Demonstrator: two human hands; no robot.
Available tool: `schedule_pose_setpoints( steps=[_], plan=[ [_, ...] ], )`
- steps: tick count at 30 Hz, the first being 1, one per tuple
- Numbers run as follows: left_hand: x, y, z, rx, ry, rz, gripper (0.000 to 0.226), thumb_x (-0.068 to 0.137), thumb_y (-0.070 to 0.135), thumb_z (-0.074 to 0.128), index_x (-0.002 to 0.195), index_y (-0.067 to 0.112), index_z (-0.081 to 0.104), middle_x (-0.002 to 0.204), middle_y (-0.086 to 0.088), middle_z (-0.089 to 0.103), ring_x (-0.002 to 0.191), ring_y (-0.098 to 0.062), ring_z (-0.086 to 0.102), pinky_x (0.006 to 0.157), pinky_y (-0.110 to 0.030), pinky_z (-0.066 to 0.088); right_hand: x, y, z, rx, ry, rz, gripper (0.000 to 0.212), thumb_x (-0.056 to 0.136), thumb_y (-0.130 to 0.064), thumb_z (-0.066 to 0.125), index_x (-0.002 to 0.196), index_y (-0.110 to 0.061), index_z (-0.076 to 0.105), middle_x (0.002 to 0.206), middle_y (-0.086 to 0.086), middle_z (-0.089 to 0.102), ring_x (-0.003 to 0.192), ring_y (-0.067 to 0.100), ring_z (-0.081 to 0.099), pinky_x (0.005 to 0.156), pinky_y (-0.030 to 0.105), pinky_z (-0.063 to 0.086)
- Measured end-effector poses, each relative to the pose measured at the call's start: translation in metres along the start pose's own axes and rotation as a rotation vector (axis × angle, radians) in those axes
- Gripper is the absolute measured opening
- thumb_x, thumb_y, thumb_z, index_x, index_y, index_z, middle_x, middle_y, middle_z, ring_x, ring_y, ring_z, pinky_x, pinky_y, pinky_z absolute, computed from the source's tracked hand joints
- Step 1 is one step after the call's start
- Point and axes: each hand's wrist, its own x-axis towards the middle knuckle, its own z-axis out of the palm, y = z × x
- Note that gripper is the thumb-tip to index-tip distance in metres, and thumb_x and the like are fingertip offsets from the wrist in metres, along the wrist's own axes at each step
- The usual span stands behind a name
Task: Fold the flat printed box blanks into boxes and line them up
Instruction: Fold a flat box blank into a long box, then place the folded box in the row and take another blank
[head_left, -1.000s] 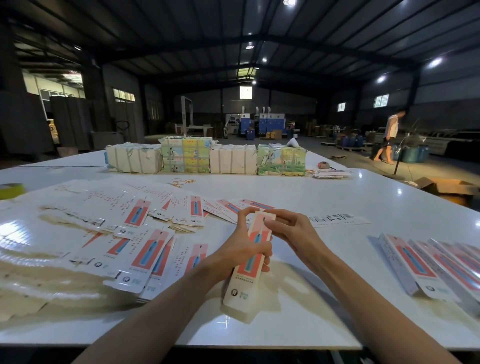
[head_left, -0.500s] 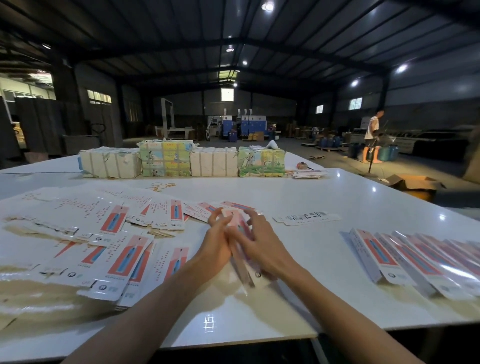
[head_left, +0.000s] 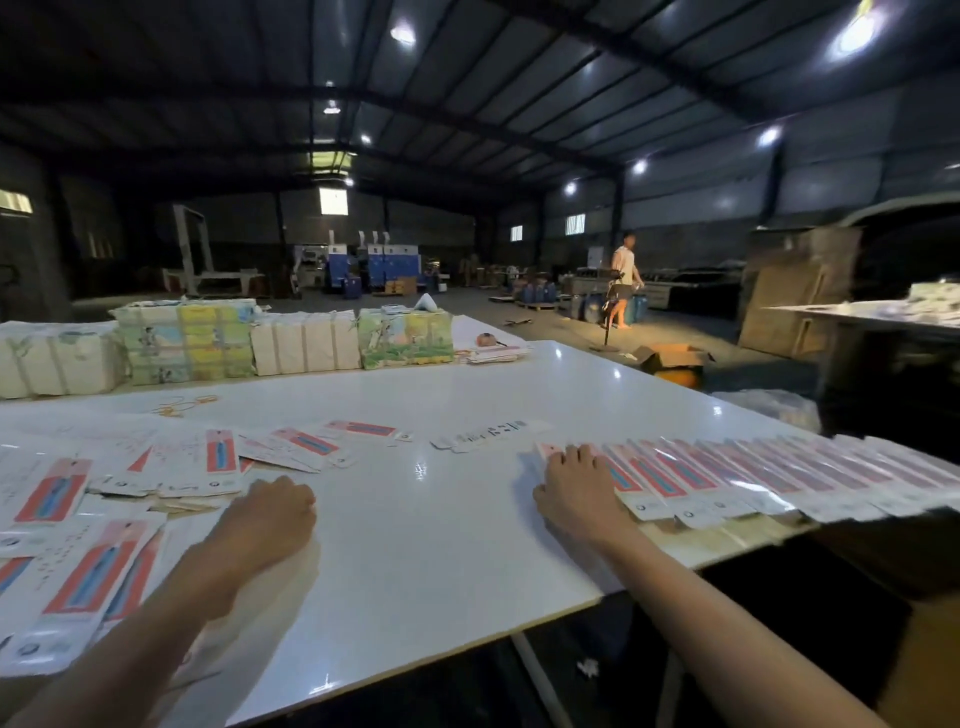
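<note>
Many flat box blanks (head_left: 78, 587) lie unfolded across the left of the white table (head_left: 415, 571), so plenty remains. The left hand (head_left: 270, 514) rests beside them at the table's middle, fingers hidden, grip unclear. The right hand (head_left: 576, 488) presses flat-fingered on the row of folded boxes (head_left: 753, 478) lining the table's right.

We have one view only: wide-angle, head-worn, facing forward and down across the table (head_left: 467, 395). Its near edge sits close under us; the hall (head_left: 467, 249) stretches far behind.
</note>
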Motion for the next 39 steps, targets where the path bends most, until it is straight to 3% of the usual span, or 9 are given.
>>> schedule_pose_setpoints(
  steps=[7,15,20,25,27,30,33,36,39],
  plan=[
    [-0.019,-0.03,-0.004,0.268,-0.031,-0.289,0.049,0.106,0.048,0.036,0.147,0.025,0.049,0.155,-0.008,0.041,0.144,-0.033,0.036,0.117,-0.046,0.032,-0.001,0.038,0.004,-0.168,0.065,0.102,0.038,0.105,-0.026,0.045,0.136,-0.008,0.059,0.142,0.013,0.057,0.134,0.031,0.048,0.112,0.04,0.039],
    [-0.025,-0.044,0.0,0.117,0.018,-0.232,0.035,0.105,0.05,0.045,0.108,0.018,0.061,0.099,-0.003,0.061,0.094,-0.021,0.062,0.084,-0.033,0.045,0.015,-0.008,-0.011,-0.127,0.156,0.027,0.035,0.101,-0.018,0.047,0.133,-0.009,0.059,0.135,0.012,0.058,0.128,0.031,0.048,0.107,0.044,0.037],
    [-0.024,-0.052,-0.009,-0.09,-0.028,-0.326,0.101,0.096,0.064,0.062,0.16,0.002,0.015,0.148,-0.016,0.056,0.13,-0.034,0.058,0.103,-0.041,0.051,0.028,-0.103,-0.027,0.13,0.257,-0.259,0.031,0.103,-0.025,0.048,0.127,-0.011,0.061,0.132,0.011,0.06,0.128,0.033,0.048,0.102,0.045,0.038],
    [-0.024,-0.067,-0.008,-0.451,-0.036,-0.343,0.142,0.073,0.062,0.089,0.165,0.009,-0.006,0.168,-0.022,0.027,0.149,-0.042,0.037,0.116,-0.048,0.041,0.028,-0.173,-0.014,0.343,0.188,-0.477,0.032,0.105,-0.025,0.049,0.131,-0.01,0.06,0.135,0.009,0.061,0.129,0.03,0.048,0.105,0.043,0.038],
    [-0.022,-0.068,-0.006,-0.583,-0.014,-0.347,0.134,0.069,0.051,0.096,0.163,0.01,0.008,0.153,-0.015,0.046,0.128,-0.033,0.057,0.094,-0.039,0.053,0.021,-0.186,0.002,0.391,0.164,-0.51,0.03,0.104,-0.022,0.048,0.129,-0.012,0.06,0.131,0.005,0.063,0.127,0.029,0.05,0.103,0.041,0.038],
    [-0.019,-0.066,-0.006,-0.749,-0.027,-0.317,0.085,0.074,0.041,0.095,0.137,0.019,0.041,0.116,0.002,0.061,0.085,-0.011,0.064,0.061,-0.023,0.047,0.019,-0.191,0.02,0.494,0.056,-0.57,0.032,0.099,-0.017,0.051,0.128,-0.012,0.062,0.125,0.005,0.066,0.121,0.029,0.053,0.101,0.042,0.041],
    [-0.014,-0.05,-0.014,-1.09,-0.149,-0.24,0.044,0.08,0.03,0.091,0.115,0.016,0.067,0.1,-0.008,0.08,0.078,-0.02,0.078,0.063,-0.031,0.061,0.022,-0.186,0.021,0.824,-0.004,-0.579,0.034,0.104,-0.018,0.051,0.137,-0.017,0.059,0.119,0.0,0.068,0.115,0.021,0.055,0.1,0.04,0.045],
    [-0.01,-0.023,-0.027,-1.428,-0.313,-0.156,0.052,0.081,0.017,0.09,0.127,0.009,0.067,0.1,-0.022,0.078,0.077,-0.029,0.078,0.065,-0.036,0.064,0.02,-0.183,0.011,1.137,-0.034,-0.597,0.036,0.11,-0.029,0.05,0.147,-0.029,0.051,0.11,-0.009,0.064,0.095,0.008,0.059,0.089,0.032,0.051],
    [-0.001,0.003,-0.029,-1.507,-0.326,-0.068,0.04,0.093,0.011,0.08,0.129,0.009,0.064,0.096,-0.021,0.073,0.076,-0.025,0.075,0.066,-0.033,0.063,0.017,-0.184,0.004,1.234,-0.025,-0.584,0.038,0.11,-0.045,0.052,0.147,-0.041,0.05,0.12,-0.016,0.063,0.103,0.007,0.064,0.086,0.024,0.053]
  ],
)
